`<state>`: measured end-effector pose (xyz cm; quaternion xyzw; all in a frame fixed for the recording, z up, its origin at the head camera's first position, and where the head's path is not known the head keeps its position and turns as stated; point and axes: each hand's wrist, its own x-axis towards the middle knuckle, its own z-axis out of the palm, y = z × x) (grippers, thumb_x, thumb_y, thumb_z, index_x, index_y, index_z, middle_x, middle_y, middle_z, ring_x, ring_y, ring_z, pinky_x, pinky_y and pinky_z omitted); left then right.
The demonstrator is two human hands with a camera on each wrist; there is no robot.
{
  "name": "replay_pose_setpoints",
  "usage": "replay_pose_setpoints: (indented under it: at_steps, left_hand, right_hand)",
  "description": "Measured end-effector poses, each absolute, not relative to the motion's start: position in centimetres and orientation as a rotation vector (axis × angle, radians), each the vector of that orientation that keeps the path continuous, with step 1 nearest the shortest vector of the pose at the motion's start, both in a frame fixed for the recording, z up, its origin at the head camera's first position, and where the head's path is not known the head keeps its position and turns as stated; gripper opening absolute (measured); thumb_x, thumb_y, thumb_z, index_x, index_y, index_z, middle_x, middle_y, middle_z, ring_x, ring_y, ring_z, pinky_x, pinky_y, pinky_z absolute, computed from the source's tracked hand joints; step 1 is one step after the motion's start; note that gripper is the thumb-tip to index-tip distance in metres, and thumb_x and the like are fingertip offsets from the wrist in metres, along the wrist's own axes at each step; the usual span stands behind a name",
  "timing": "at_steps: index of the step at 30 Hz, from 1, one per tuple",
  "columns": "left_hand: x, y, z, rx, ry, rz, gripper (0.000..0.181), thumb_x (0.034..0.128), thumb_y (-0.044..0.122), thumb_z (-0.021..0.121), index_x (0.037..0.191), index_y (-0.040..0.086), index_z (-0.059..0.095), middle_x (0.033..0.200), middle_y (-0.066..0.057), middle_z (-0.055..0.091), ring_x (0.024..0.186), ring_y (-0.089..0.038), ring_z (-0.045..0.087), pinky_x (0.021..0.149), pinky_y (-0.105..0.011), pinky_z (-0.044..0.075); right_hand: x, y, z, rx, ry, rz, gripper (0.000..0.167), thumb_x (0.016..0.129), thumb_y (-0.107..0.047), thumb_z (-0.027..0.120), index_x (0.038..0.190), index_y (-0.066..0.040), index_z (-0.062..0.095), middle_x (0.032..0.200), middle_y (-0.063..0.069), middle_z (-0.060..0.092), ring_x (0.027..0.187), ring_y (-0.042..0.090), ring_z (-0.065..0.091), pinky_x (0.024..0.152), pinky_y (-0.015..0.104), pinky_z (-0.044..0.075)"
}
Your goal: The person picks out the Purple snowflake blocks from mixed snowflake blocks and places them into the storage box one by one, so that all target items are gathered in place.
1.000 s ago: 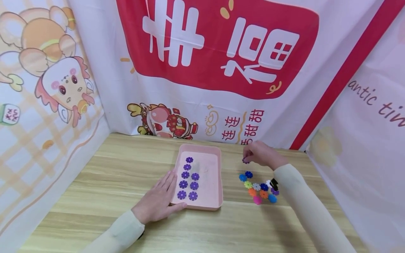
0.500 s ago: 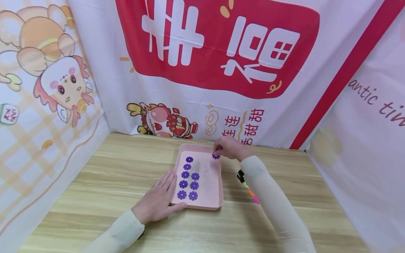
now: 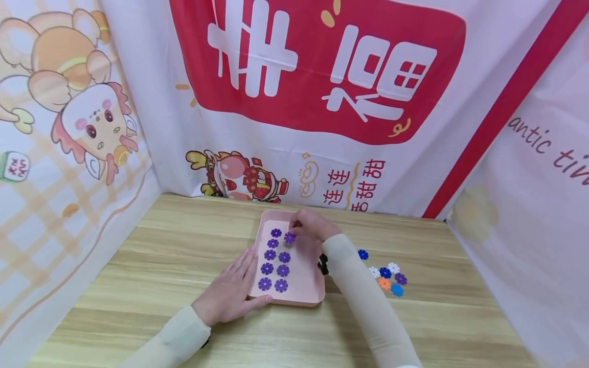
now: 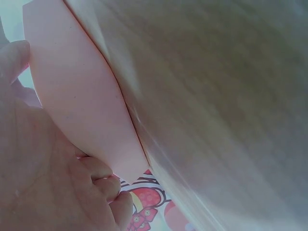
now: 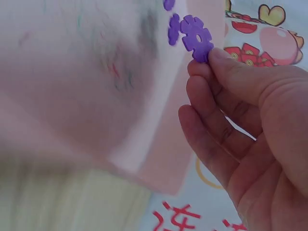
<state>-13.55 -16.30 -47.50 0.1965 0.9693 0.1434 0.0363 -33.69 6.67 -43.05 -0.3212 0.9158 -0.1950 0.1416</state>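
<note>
A shallow pink tray lies on the table with two columns of purple flower-shaped plastic discs along its left part. My left hand rests against the tray's left side, fingers straight along the rim and thumb at the front corner; the left wrist view shows the palm beside the pink tray wall. Over the tray's far part, my right hand pinches one purple flower-shaped disc between thumb and index finger. That disc is above the top of the shorter right column. Whether it touches the tray floor I cannot tell.
Right of the tray, several loose discs lie on the wooden table, among them an orange disc, a light blue disc and a purple disc. My right forearm hides others. A printed curtain hangs behind the table.
My right hand has carried the purple disc leftward from beside the loose discs, across the tray's right rim and over its inside. The left hand and the tray have stayed put.
</note>
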Motion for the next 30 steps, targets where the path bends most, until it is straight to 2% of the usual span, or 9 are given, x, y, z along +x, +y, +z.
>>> replay_pose_setpoints:
  at_steps: [3,8,12,19,22,27,30]
  left_hand:
    - [-13.6,-16.3,-47.6,0.607,2.98,0.431,0.105,0.1009,0.072,0.05,0.166,-0.005,0.019,0.176,-0.024,0.009,0.165,-0.042,0.013,0.134,-0.057,0.02]
    - [-13.6,-16.2,-47.8,0.607,2.985,0.433,0.105,0.1007,0.073,0.049,0.166,-0.005,0.02,0.176,-0.023,0.009,0.165,-0.042,0.014,0.134,-0.057,0.021]
    - [-13.6,-16.2,-47.8,0.606,2.985,0.428,0.105,0.101,0.072,0.049,0.166,-0.005,0.02,0.176,-0.023,0.01,0.165,-0.041,0.014,0.134,-0.056,0.02]
    - [-13.5,-16.2,-47.6,0.605,2.992,0.433,0.104,0.1009,0.07,0.051,0.165,-0.006,0.021,0.176,-0.025,0.011,0.164,-0.042,0.015,0.134,-0.057,0.021]
    - [-13.5,-16.1,-47.7,0.605,2.986,0.441,0.105,0.1008,0.072,0.05,0.165,-0.005,0.02,0.176,-0.024,0.01,0.165,-0.042,0.014,0.134,-0.057,0.02]
    - [-13.6,-16.1,-47.8,0.605,2.977,0.439,0.105,0.1004,0.073,0.048,0.166,-0.004,0.02,0.177,-0.023,0.009,0.165,-0.041,0.013,0.134,-0.056,0.02]
    - [-13.7,-16.1,-47.8,0.601,2.978,0.427,0.105,0.1005,0.073,0.049,0.166,-0.004,0.02,0.177,-0.023,0.009,0.165,-0.041,0.013,0.134,-0.056,0.02]
  right_hand:
    - [-33.5,6.1,-43.7,-0.842,2.66,-0.588,0.009,0.1,-0.013,0.073,0.095,-0.013,0.081,0.095,-0.001,0.077,0.089,0.011,0.068,0.087,0.027,0.061]
    - [-33.2,5.5,-44.8,-0.781,2.755,-0.43,0.008,0.099,-0.021,0.076,0.094,-0.023,0.082,0.095,-0.01,0.076,0.09,0.008,0.066,0.091,0.027,0.059]
    - [-33.4,5.2,-45.3,-0.811,2.772,-0.365,0.009,0.099,-0.024,0.076,0.094,-0.025,0.083,0.094,-0.012,0.077,0.085,0.005,0.067,0.086,0.023,0.06]
    - [-33.4,5.1,-45.3,-0.822,2.705,-0.417,0.009,0.1,-0.019,0.075,0.096,-0.019,0.084,0.093,-0.006,0.079,0.078,0.005,0.068,0.074,0.018,0.059]
    - [-33.2,5.2,-44.9,-0.823,2.708,-0.399,0.009,0.1,-0.019,0.075,0.099,-0.018,0.083,0.096,-0.004,0.08,0.081,0.007,0.069,0.079,0.022,0.06]
    - [-33.1,6.0,-43.5,-0.785,2.685,-0.421,0.011,0.101,-0.017,0.073,0.107,-0.014,0.081,0.108,0.001,0.078,0.1,0.015,0.069,0.096,0.033,0.06]
    - [-33.4,6.8,-42.3,-0.82,2.666,-0.398,0.015,0.1,-0.015,0.073,0.113,-0.009,0.079,0.113,0.005,0.077,0.106,0.02,0.07,0.098,0.035,0.061]
